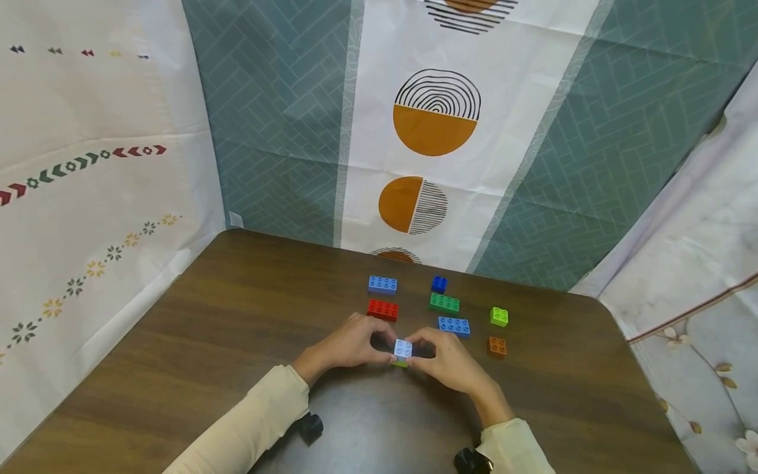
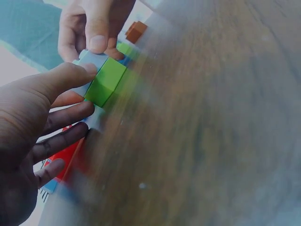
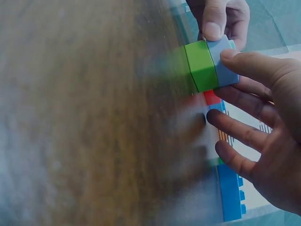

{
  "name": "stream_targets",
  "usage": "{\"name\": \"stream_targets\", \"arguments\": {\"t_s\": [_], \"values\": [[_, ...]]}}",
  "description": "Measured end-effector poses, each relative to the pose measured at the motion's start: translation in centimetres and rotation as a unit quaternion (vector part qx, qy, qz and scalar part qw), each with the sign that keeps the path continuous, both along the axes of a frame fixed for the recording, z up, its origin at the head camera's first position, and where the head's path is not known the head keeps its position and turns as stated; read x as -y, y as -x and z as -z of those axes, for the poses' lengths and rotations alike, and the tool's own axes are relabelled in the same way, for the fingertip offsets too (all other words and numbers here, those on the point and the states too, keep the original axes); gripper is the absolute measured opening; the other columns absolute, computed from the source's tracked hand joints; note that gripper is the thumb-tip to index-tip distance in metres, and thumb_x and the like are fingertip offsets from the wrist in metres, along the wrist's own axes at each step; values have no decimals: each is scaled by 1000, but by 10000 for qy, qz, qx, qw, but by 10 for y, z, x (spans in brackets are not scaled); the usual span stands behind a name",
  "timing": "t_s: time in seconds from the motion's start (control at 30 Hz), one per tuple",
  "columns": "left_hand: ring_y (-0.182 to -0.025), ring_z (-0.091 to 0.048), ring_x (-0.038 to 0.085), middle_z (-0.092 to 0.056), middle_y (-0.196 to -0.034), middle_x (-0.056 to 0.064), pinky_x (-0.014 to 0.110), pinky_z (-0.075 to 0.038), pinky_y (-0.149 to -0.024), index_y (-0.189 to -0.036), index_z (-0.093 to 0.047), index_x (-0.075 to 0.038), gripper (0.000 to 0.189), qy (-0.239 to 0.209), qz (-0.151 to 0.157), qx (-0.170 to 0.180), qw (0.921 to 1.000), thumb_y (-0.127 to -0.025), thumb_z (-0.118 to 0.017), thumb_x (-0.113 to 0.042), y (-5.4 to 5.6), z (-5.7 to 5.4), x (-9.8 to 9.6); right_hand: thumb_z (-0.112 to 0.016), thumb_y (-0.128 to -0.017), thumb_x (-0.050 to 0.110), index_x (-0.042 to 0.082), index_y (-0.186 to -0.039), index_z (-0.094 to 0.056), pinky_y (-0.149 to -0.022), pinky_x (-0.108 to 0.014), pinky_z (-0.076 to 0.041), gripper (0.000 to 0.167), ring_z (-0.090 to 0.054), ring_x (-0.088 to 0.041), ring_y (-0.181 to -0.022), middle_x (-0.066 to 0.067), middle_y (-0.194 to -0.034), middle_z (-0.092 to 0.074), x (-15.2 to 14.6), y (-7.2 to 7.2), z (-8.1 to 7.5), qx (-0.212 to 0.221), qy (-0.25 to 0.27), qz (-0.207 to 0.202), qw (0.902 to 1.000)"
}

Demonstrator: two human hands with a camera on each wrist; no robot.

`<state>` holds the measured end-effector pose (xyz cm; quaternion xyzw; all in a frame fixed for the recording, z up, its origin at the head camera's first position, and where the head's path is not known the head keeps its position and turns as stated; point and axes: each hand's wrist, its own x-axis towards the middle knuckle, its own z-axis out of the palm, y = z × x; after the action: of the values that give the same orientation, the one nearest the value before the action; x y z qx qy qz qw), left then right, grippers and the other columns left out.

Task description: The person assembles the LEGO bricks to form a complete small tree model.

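Note:
A pale blue square toy brick sits stacked on a lime green brick at the middle of the table. From the left, my left hand pinches the pale blue brick between thumb and fingertips. My right hand pinches the same brick from the opposite side. In the left wrist view, the green brick meets the pale blue one flush, close over the wood. Both thumbs press on the pale blue brick in the right wrist view, while the other fingers of my right hand spread away from it.
Behind my hands lie a red brick, a blue brick, a dark blue brick, a green brick and another blue brick. A lime brick and an orange brick lie rightward on the brown table.

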<state>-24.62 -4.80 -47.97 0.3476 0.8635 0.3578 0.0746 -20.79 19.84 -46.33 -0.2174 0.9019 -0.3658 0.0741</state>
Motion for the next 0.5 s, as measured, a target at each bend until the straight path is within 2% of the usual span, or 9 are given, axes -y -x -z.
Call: {"name": "stream_targets", "arguments": {"t_s": [0.2,0.5], "values": [[-88,-62,5,-76,-103,-12,23,-53,-84,-107,-77,-24,25,8,-26,-129,9999,-86,-84,-34,2,1,0,-82,-89,25,21,-113,-73,-84,-33,-54,25,-60,-18,-98,6,-106,-71,1,0,-2,-109,-93,-31,9999],[-87,-62,5,-76,-102,-11,23,-52,-82,-106,-76,-23,26,47,-58,-81,9999,-84,-85,-34,1,1,-2,-81,-90,28,21,-115,-72,-90,-40,-54,28,-61,-18,-102,6,-111,-71,1,-1,-2,38,-162,104,9998]]}}
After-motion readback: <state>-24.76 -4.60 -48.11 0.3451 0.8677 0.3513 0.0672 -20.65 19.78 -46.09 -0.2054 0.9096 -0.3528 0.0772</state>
